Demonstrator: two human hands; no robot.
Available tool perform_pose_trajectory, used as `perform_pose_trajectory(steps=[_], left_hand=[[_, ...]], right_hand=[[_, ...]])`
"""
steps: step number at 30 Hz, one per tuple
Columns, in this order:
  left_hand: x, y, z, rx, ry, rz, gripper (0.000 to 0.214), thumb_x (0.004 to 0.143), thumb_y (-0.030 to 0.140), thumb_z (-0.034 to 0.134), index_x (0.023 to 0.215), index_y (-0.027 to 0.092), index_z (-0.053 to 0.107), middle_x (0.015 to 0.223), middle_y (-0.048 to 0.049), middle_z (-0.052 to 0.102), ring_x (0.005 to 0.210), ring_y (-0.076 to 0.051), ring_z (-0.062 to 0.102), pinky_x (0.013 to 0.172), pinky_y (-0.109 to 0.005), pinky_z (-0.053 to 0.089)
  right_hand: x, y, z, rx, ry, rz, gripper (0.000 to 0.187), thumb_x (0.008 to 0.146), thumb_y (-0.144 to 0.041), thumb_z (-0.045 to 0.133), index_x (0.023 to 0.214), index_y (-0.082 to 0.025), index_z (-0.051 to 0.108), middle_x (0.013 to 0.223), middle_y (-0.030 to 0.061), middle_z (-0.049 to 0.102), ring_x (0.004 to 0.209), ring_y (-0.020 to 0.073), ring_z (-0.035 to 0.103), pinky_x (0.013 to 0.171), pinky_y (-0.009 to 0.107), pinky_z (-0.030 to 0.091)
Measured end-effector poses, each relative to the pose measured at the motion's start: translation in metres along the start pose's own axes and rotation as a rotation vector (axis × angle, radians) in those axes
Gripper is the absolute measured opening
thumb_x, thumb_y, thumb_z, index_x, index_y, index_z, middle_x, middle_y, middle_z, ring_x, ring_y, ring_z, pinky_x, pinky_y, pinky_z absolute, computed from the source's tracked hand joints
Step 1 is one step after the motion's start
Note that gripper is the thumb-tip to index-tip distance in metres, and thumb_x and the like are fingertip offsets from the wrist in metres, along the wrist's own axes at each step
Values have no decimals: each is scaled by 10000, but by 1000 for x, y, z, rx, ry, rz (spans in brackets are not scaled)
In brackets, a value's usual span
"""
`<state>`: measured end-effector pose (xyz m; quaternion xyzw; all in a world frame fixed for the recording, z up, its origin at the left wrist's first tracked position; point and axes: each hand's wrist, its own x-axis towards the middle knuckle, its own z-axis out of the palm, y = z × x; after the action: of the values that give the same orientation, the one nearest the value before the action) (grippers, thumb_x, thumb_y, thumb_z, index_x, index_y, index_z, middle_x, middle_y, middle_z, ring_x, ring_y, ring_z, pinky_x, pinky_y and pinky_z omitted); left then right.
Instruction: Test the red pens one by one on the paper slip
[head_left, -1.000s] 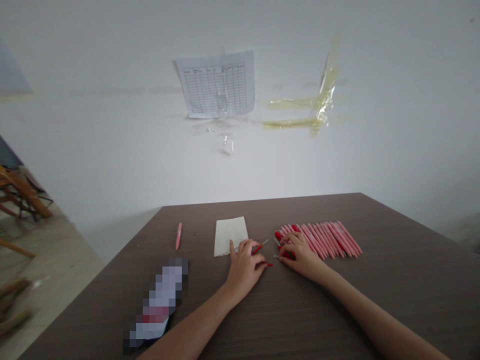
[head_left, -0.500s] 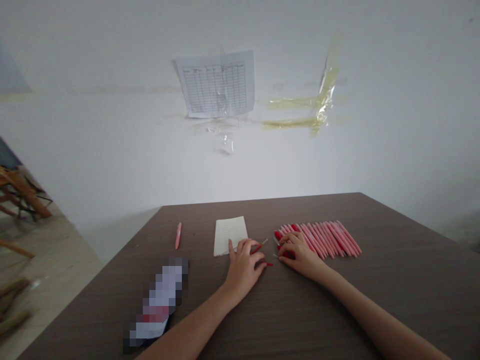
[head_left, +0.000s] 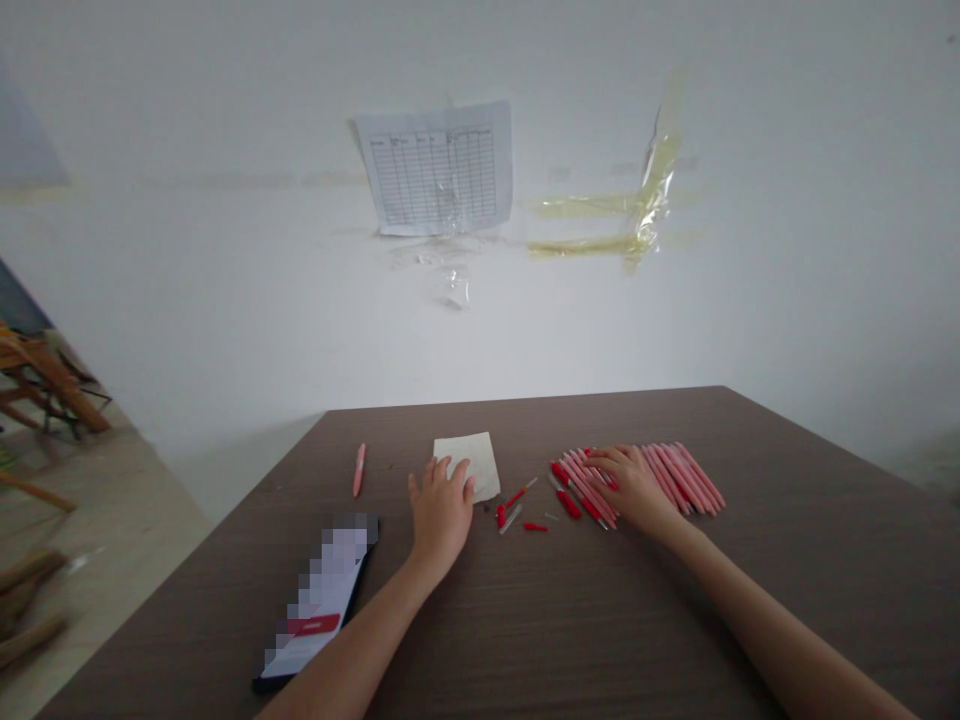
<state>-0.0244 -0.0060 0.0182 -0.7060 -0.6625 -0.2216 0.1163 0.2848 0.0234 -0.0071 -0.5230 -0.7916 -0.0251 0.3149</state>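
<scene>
"What's just changed?"

"Both hands have moved off the small parts. The left hand (head_left: 441,508) is now farther left, over the near-left part of the paper slip (head_left: 481,462), fingers spread wide, with nothing visible in them. I can't tell whether they touch the paper."

"And the right hand (head_left: 631,488)?"

"It has shifted right, onto the row of pink pens (head_left: 686,478) on the right side of the table (head_left: 480,640). Its fingers bend over the middle of the row; whether they pinch a pen, I can't tell."

"So what lies uncovered?"

"Between the hands: a slim red rod (head_left: 516,498), a clear tube (head_left: 511,519), a small red piece (head_left: 535,527) and, just left of the row, a red grip (head_left: 568,504). For the work, I'd say that means these parts lie loose, apart from each other, with attention on the row."

"Anything farther left?"

"A lone pink pen (head_left: 360,470), with a phone (head_left: 315,625) nearer."
</scene>
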Motion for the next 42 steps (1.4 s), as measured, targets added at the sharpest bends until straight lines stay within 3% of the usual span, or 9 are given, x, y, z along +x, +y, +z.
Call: perform_pose_trajectory(steps=[7,12,23,32,36,40,42], left_hand=[[-5,-1,20,57,-115,28,399,942,342,369,1301,279,531,1425,-118,481,1355,-354,356,1042,-683,264],[-6,-3,25,71,-184,2,404,943,371,360,1299,294,533,1417,-111,494,1324,-350,405,1027,-653,315],[-6,1,23,82,-194,2,415,939,361,368,1314,274,525,1420,-127,489,1318,-354,414,1032,-613,334],[-6,-3,29,80,-171,17,409,937,361,380,1306,273,532,1407,-124,497,1306,-351,425,1030,-610,341],[-4,-3,27,66,-138,10,394,928,332,411,1288,245,545,1392,-136,506,1296,-356,434,1020,-622,350],[-1,2,18,7,8,30,361,920,269,431,1249,212,568,1335,-145,549,1277,-343,449,1026,-626,344],[-1,8,13,-74,96,125,340,925,259,431,1231,215,573,1308,-128,564,1269,-309,455,1055,-604,328]], right_hand=[[-5,16,9,-109,-113,130,442,899,-401,452,1305,-261,558,1360,74,549,1270,321,442,1072,548,289],[-7,19,15,-68,-146,114,429,917,-399,406,1298,-274,557,1376,72,536,1306,279,434,1112,543,237],[-7,21,18,-69,-133,124,412,919,-398,417,1286,-283,567,1375,70,534,1322,280,415,1124,537,223],[-7,25,22,-85,-134,130,416,913,-389,426,1283,-266,570,1368,81,536,1311,282,420,1121,533,218],[-5,22,20,-135,-76,148,395,903,-366,447,1239,-230,604,1298,110,583,1261,308,454,1073,554,277],[-2,9,13,-97,26,65,337,903,-350,473,1147,-207,658,1160,122,640,1126,301,517,999,519,375],[-2,-4,9,-39,28,-12,304,890,-349,522,1120,-212,667,1148,121,635,1112,293,513,982,499,396]])
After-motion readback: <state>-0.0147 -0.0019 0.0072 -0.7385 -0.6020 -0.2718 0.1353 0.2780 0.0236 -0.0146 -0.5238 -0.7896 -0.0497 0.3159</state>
